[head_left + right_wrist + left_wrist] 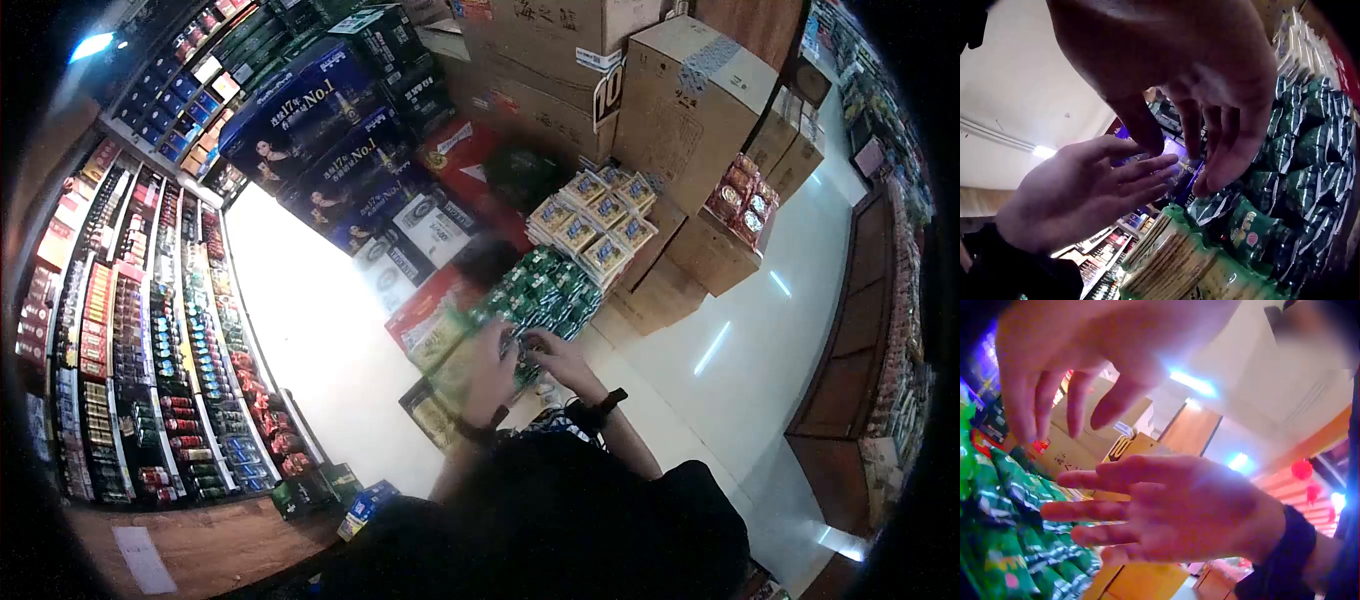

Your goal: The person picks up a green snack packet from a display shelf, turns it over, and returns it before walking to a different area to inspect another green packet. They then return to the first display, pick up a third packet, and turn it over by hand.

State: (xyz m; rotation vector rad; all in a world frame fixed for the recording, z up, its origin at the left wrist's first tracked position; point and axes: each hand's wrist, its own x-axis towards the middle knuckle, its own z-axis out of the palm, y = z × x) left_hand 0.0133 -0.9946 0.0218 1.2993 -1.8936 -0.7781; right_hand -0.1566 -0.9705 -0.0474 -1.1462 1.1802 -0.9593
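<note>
Green packets (550,285) lay stacked just by the left hand (490,368) and right hand (562,362) (fingers loosely extended on both hands); yellow packets (592,228) sat behind, near cardboard boxes (655,130).

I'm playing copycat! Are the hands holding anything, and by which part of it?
Nothing is held: the left hand and right hand are both empty, near the green packets.

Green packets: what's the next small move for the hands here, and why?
I'd probably lower the right hand onto the nearest green packets and nudge them straighter. They seem to lie at uneven angles, and neither that hand nor the left hand visibly holds anything. The right hand is already close to the packets, though contact is unclear.
</note>
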